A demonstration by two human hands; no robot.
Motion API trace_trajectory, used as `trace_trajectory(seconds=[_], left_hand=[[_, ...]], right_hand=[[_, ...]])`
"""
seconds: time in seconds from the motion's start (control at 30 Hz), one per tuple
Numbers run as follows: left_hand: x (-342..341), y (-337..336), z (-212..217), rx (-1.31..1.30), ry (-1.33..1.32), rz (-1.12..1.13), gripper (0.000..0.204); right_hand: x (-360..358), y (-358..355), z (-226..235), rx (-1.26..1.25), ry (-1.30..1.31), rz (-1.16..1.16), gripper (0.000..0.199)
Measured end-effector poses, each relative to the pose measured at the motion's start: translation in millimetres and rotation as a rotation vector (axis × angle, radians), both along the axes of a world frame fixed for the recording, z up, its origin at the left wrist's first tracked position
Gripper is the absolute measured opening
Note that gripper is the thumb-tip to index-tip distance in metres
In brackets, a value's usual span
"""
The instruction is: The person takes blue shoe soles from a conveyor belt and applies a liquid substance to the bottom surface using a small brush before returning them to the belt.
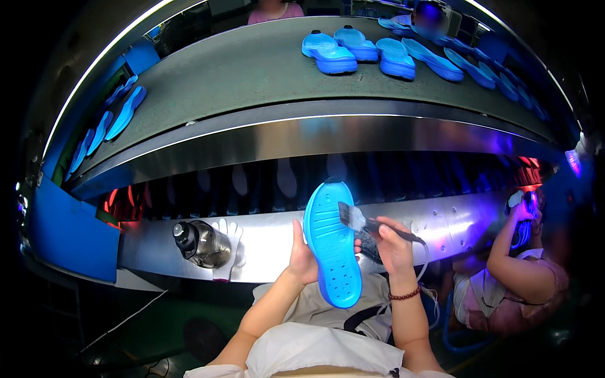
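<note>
A bright blue shoe sole (338, 268) stands upright before me, its grooved and dimpled face turned my way. My left hand (305, 257) grips it from the left edge, with fingertips showing at the right edge. My right hand (393, 244) is closed round the dark handle of a brush (354, 218). The brush's bristles lie against the sole's upper part, or just over it; I cannot tell which. From the handle a pale cord bends down past my wrist. Behind my right hand, a dark speckled thing (372, 244) is partly hidden.
A dark-capped bottle (205, 244) and a white glove (228, 246) rest on the metal ledge (277, 236) at left. Beyond it, a conveyor belt (227, 69) carries several blue soles (329, 54). Another person (510, 271) works at right; more people show across the belt.
</note>
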State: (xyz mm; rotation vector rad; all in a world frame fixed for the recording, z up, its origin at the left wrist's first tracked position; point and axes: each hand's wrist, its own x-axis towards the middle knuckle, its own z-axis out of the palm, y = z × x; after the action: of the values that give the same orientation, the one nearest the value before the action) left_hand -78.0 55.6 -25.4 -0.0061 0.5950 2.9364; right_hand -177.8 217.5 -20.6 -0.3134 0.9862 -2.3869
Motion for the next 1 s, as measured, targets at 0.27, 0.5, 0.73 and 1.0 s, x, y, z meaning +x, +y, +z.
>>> trace_trajectory(seconds=[0.27,0.5,0.73,1.0], left_hand=[[-3,19,-10,0.040,-0.009,0.036,0.093],[-18,25,-22,-0.306,-0.288,0.411,0.072],[-13,-25,-12,-0.252,-0.185,0.369,0.088],[-12,4,8,-0.107,-0.046,0.110,0.086]], right_hand=[[-10,-27,26,0.301,0.144,-0.120,0.019],[17,-51,33,0.666,0.949,-0.292,0.017],[34,-4,34,0.616,1.142,0.153,0.017],[-7,-11,72,0.439,0.456,0.085,0.023]])
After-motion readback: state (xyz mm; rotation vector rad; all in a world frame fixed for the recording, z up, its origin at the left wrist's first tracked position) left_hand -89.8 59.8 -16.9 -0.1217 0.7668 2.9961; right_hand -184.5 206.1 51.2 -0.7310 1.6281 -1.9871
